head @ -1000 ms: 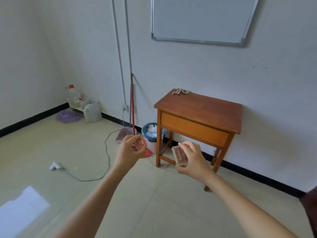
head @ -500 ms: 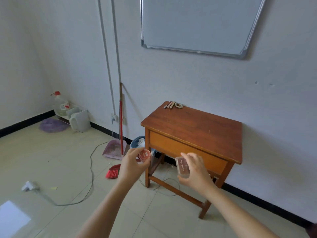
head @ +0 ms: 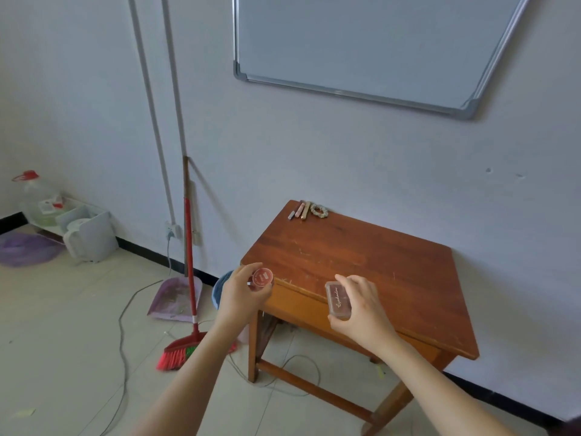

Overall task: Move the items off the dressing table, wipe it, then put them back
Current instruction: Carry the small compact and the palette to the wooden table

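The wooden dressing table (head: 371, 256) stands against the wall. At its far left corner lie a few stick-shaped cosmetics (head: 298, 210) and a beaded hair tie (head: 319, 210). My left hand (head: 240, 294) holds a small round red compact (head: 262, 277) just off the table's near left corner. My right hand (head: 361, 305) grips a clear rectangular palette case (head: 338, 299) over the front edge of the table.
A red broom (head: 188, 278) and a purple dustpan (head: 176, 297) lean at the wall left of the table. A blue bin (head: 221, 289) sits behind my left hand. Cables (head: 122, 325) trail across the floor. A white kettle (head: 89, 236) and a bottle (head: 37, 196) stand in the far left corner. A whiteboard (head: 371, 42) hangs above.
I have come closer to the table. Both hands, still holding the compact and the palette case, have moved up to its front edge.
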Demonstrator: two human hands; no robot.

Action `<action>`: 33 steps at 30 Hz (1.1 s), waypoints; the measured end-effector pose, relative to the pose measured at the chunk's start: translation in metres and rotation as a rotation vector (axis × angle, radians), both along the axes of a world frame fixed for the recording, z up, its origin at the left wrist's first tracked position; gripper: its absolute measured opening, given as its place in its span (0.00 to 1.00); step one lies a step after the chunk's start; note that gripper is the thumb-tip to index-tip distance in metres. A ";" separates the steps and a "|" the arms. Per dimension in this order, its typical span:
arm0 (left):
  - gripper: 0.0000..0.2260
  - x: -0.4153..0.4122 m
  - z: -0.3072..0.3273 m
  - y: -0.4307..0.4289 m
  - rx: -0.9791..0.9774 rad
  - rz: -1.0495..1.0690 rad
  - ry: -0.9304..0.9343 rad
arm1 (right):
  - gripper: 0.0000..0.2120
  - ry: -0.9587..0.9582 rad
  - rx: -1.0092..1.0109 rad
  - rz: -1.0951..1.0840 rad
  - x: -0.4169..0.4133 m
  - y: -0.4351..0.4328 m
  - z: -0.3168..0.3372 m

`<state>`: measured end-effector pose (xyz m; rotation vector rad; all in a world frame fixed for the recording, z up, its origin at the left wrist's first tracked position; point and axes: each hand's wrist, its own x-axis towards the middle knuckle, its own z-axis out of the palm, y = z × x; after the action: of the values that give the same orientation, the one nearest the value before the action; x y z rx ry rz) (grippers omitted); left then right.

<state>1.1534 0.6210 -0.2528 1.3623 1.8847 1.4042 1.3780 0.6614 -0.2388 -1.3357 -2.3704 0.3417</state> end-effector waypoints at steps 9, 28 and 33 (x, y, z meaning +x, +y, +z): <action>0.18 -0.042 -0.020 0.080 -0.094 -0.096 0.053 | 0.36 -0.013 -0.154 -0.115 -0.040 0.043 -0.038; 0.20 -0.012 -0.061 0.283 -0.278 -0.152 0.165 | 0.34 0.067 -0.283 -0.203 0.001 0.241 -0.077; 0.22 0.006 -0.075 0.313 -0.349 -0.218 0.222 | 0.34 0.058 -0.327 -0.174 0.003 0.281 -0.084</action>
<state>1.1592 0.9336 -0.3277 1.5339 1.9328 0.8022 1.3810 0.9425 -0.3224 -1.6384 -2.1965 0.7304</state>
